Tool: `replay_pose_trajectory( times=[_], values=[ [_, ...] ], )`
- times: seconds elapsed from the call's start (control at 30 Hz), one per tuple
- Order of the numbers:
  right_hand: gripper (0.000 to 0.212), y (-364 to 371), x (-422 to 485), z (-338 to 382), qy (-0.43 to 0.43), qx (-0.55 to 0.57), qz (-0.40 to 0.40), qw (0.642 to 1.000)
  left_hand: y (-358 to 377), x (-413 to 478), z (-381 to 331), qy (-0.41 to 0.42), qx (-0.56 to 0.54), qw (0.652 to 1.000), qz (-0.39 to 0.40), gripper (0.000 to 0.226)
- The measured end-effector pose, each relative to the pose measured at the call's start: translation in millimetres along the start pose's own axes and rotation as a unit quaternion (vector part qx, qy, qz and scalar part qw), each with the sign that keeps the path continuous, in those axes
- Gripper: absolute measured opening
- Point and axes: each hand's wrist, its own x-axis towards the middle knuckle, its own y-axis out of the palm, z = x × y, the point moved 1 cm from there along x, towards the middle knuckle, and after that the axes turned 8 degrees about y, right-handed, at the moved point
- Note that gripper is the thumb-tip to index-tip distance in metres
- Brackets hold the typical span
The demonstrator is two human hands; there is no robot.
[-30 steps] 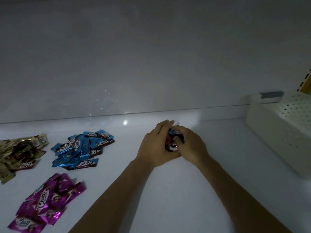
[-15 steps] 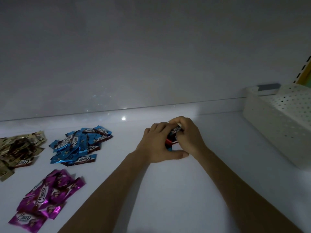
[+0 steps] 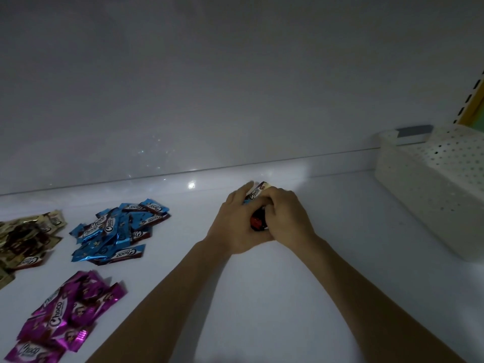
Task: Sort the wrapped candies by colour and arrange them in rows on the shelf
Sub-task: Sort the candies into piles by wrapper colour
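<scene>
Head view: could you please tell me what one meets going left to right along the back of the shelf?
Gold candies → blue candies → left hand → bunch of candies gripped between both hands → right hand → white perforated basket.

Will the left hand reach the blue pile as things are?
Likely not yet: left hand and right hand both grip a candy bundle. Only bare shelf lies between it and the blue pile.

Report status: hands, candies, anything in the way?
Left hand and right hand both grip candy bundle. Gold pile, blue pile, purple pile lie left. White basket right, apart from hands.
</scene>
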Motion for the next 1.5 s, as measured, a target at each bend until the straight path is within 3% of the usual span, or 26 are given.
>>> replay_pose_trajectory(
  times=[0.13,0.37,0.67,0.77,0.9,1.03,1.2,1.4,1.5],
  values=[
    [0.032,-5.0,2.4,-1.6,0.052,0.081,-0.012,0.995,-3.7,-0.8,-5.5,0.014,0.048,0.998,-0.044,0.047],
    [0.026,-7.0,5.5,-3.2,0.072,0.087,-0.035,0.993,-13.8,-5.6,-10.1,-0.035,0.157,0.976,-0.145,0.035],
    [0.043,7.0,-0.4,-6.4,-0.067,-0.128,0.046,0.988,-30.8,-5.7,6.4,-0.205,-0.047,0.953,-0.217,0.019],
    [0.032,4.9,-3.2,-5.2,-0.073,-0.101,0.035,0.992,-39.1,-7.2,2.3,-0.267,-0.16,0.912,-0.269,0.012],
    [0.029,2.8,-2.5,-3.7,-0.053,-0.084,0.012,0.995,-49.7,-14.8,-0.9,-0.361,-0.332,0.801,-0.345,0.01],
    [0.023,2.1,-5.5,1.1,-0.099,-0.061,0.01,0.993,-55.3,-29.1,-4.5,-0.372,-0.422,0.736,-0.376,0.013],
    [0.021,4.2,-9.4,5.9,-0.108,-0.032,0.016,0.994,-63.0,-51.8,-12.3,-0.326,-0.305,0.814,-0.372,0.011],
    [0.02,0.2,-3.5,9.3,-0.037,-0.011,-0.046,0.998,-60.1,-58.9,-15.2,-0.298,-0.27,0.842,-0.361,0.014],
    [0.035,6.6,-0.3,21.4,0.001,-0.101,-0.05,0.994,-60.0,-58.9,-15.6,-0.287,-0.253,0.857,-0.345,0.011]
  ],
)
